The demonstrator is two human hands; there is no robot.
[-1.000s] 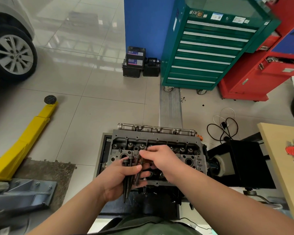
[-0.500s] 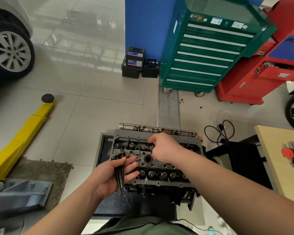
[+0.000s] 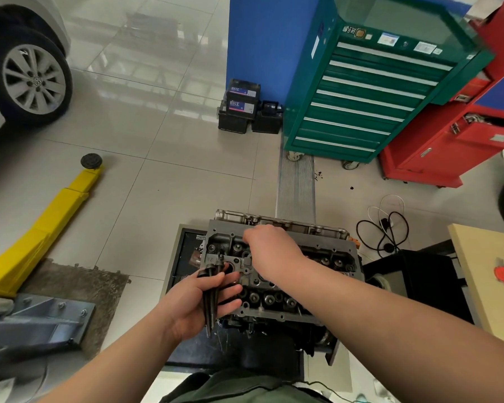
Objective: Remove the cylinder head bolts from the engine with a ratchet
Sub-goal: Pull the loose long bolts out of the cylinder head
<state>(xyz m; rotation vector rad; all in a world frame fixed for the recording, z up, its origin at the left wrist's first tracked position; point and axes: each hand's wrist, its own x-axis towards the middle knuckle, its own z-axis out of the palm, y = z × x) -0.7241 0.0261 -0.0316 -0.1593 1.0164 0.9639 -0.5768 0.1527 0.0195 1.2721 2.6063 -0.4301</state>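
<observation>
Left hand (image 3: 197,301) grips a bundle of pulled bolts (image 3: 210,298) over the head's (image 3: 326,257) near-left edge. Right hand (image 3: 271,251) reaches to the far-left holes, fingers hidden, can't tell its grip. Loose bundle could slip and drop.
</observation>
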